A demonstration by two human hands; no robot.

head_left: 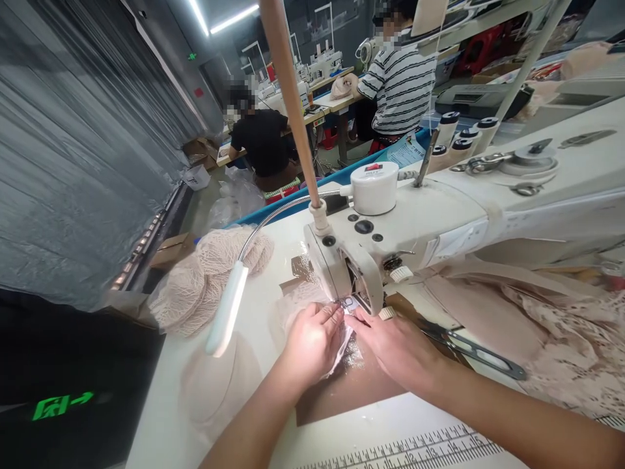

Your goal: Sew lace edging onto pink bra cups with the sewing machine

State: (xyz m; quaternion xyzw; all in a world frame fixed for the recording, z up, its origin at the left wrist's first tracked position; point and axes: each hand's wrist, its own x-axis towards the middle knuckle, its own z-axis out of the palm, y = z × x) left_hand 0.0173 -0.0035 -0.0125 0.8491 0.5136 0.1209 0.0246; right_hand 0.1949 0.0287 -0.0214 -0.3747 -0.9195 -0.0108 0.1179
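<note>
At the head of a white sewing machine (336, 260), both hands work close together beside the needle area. My left hand (312, 342) is closed on a pale, thin fabric piece (343, 348), its fingers pressed together over the cloth. From the other side, my right hand (390, 345) grips the edge of the same fabric with thumb and forefinger near the presser foot (346, 303). Under the hands lies a brown plate (342, 404). The fingertips partly hide the fabric, and the needle is hard to make out.
Beige lace pieces (195, 286) are piled at left, below a lit gooseneck lamp (228, 306). A smooth beige cup-shaped piece (209, 384) lies nearer. Dark scissors (483, 355) and lace fabric (571, 352) lie at right. A printed ruler (420, 449) runs along the front. Two people sit at machines beyond.
</note>
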